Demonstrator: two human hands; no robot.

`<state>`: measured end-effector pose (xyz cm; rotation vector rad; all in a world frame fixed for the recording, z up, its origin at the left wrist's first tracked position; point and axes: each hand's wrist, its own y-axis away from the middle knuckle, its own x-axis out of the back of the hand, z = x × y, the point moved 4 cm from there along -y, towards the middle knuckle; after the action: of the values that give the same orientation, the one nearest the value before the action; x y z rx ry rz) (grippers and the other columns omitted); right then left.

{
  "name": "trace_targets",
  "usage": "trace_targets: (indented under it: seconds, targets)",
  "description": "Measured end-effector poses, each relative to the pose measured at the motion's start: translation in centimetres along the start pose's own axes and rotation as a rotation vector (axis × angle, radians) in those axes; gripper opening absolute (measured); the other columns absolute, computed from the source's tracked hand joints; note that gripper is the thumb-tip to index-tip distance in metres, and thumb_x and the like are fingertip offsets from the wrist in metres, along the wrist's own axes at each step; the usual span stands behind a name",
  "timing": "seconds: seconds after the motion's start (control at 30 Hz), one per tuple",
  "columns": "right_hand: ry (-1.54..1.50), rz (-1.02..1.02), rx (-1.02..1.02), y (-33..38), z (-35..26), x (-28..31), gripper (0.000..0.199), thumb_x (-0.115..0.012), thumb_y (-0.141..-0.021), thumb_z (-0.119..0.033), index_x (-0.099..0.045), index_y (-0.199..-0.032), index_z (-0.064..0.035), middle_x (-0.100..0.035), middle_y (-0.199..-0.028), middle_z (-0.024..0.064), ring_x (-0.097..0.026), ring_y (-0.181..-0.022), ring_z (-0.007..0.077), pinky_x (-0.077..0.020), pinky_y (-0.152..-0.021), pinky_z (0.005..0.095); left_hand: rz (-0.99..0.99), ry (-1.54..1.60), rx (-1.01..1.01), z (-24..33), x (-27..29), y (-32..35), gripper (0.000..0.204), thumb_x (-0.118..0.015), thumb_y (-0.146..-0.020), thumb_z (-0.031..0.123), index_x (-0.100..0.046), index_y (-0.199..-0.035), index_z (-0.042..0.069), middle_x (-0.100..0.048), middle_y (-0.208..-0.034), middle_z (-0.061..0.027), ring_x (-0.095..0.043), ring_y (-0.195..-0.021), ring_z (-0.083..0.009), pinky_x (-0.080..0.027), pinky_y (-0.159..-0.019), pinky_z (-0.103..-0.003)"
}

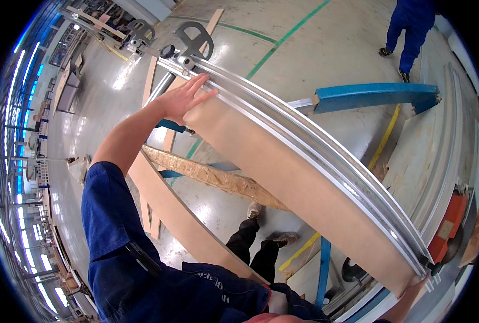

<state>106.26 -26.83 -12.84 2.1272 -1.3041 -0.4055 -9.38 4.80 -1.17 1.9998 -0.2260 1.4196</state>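
A long light-brown board (282, 180) lies along an aluminium rail (304, 137), its long edge against the metal. My left hand (183, 99) rests on the board's far left end, fingers spread and reaching onto the rail. At the board's near right end, my right hand (410, 293) touches the corner; most of its fingers are hidden. Beyond my left hand, a grey stop with a looped handle (195, 42) and a black knob (167, 51) sits on the rail. A second brown board (188, 223) stands to the left of my body, its lower part hidden.
A strip wrapped in brown paper (212, 177) runs between the boards. A blue machine arm (377, 97) reaches out behind the rail. Another person in blue workwear (411, 27) stands at the back right. A red part (447, 229) is at the right, and my feet show below.
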Motion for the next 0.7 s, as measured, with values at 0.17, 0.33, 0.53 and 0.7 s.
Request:
trace_targets:
  seconds: [0.17,0.33,0.53,0.7]
  targets:
    - [0.137,0.065,-0.018,1.1,0.1,-0.2,0.088,-0.061,-0.089,-0.073,-0.051,-0.151,-0.0120,-0.050,-0.155,0.0108,-0.047,-0.143,0.0317,-0.0411,-0.116,0.0487,-0.006,-0.017,0.006,0.0,0.2,-0.1,0.153,-0.099,-0.044,0.032,-0.010,-0.167,0.025,-0.009,-0.167,-0.0313,-0.017,-0.156,-0.0491,-0.033,-0.126,-0.051]
    - [0.226,0.095,0.064,3.1,0.0,-1.3,0.092,-0.062,-0.087,-0.075,-0.049,-0.152,-0.0122,-0.050,-0.155,0.0116,-0.048,-0.141,0.0337,-0.0406,-0.116,0.0501,-0.011,-0.039,-0.005,0.2,0.0,-0.1,0.144,-0.094,-0.052,0.032,-0.009,-0.167,0.022,-0.012,-0.164,-0.0359,-0.016,-0.155,-0.0520,-0.033,-0.125,-0.052]
    - [0.270,0.118,0.109,3.1,-0.2,-1.1,0.097,-0.064,-0.084,-0.077,-0.047,-0.154,-0.0125,-0.048,-0.156,0.0127,-0.049,-0.140,0.0361,-0.0398,-0.116,0.0520,0.023,-0.050,-0.007,0.2,-0.2,-0.1,0.144,-0.095,-0.052,0.031,-0.009,-0.167,0.024,-0.012,-0.164,-0.0355,-0.016,-0.155,-0.0519,-0.036,-0.123,-0.053]
    - [0.200,0.080,0.029,2.0,-0.1,-0.7,0.099,-0.064,-0.083,-0.077,-0.045,-0.155,-0.0125,-0.047,-0.158,0.0133,-0.046,-0.142,0.0366,-0.0382,-0.117,0.0522,0.004,-0.022,0.011,0.2,-0.4,-0.1,0.148,-0.096,-0.049,0.030,-0.007,-0.168,0.026,-0.010,-0.166,-0.0346,-0.015,-0.156,-0.0511,-0.034,-0.124,-0.053]
